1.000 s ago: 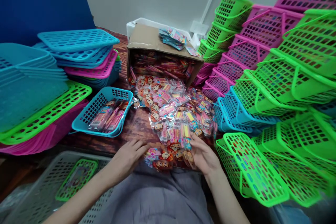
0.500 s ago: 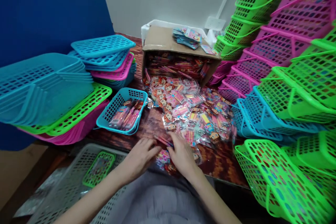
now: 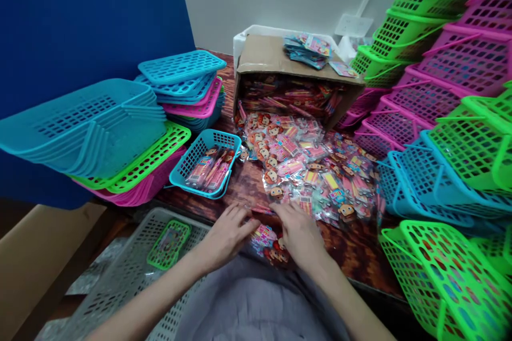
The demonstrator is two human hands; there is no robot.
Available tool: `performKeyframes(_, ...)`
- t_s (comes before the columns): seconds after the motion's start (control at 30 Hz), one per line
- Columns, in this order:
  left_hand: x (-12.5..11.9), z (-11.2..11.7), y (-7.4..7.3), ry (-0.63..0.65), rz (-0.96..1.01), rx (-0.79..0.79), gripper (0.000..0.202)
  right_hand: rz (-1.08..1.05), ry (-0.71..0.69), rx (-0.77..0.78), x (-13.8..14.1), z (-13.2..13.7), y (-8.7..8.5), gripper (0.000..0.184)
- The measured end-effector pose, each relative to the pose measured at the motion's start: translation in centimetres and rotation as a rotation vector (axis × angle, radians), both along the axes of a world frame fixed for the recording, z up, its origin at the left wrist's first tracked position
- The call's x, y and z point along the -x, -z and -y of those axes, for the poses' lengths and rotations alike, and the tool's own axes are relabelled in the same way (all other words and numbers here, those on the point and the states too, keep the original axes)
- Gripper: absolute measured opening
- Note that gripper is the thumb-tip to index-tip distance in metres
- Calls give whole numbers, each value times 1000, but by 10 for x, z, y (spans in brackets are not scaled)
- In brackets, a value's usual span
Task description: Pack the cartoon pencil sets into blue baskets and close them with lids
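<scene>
Right hand (image 3: 301, 235) has slid beside left hand (image 3: 227, 234) onto packets (image 3: 264, 236) at desk (image 3: 352, 251) edge; I cannot tell either grip; slick packets could slip off.

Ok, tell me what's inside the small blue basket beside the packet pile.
A few clear-wrapped packets with pink strips and cartoon faces lie lengthwise in the small blue basket. Whatever lies under them is covered.

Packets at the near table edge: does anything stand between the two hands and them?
Nothing visible does. The left hand and the right hand both lie directly on the packets, with no other thing between.
</scene>
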State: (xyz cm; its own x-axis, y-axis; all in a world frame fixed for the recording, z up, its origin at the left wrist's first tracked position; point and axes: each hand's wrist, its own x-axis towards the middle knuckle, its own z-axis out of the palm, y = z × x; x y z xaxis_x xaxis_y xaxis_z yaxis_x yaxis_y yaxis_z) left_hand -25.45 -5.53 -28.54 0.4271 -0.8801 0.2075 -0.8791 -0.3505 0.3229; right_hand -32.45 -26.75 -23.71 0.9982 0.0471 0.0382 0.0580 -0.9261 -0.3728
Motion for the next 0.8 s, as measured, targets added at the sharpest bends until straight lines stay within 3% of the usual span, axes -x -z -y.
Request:
performKeyframes(0.1, 0, 0, 0, -13, 10, 4, 38, 10, -71, 74, -10, 7, -7, 51)
performKeyframes(0.23, 5, 1, 0, -76, 41, 60, 41, -78, -109, -77, -8, 3, 3, 53)
performKeyframes(0.43, 6, -2, -1, -82, 60, 86, 41, -120, -19, -202, 12, -10, 21, 52)
performKeyframes(0.67, -5, -2, -2, -4, 15, 36, 42, -161, -17, -244, 13, -5, 17, 54)
performKeyframes(0.8, -11, 1, -10, 40, -62, 23, 42, -169, -3, -373, 15, 5, 8, 36)
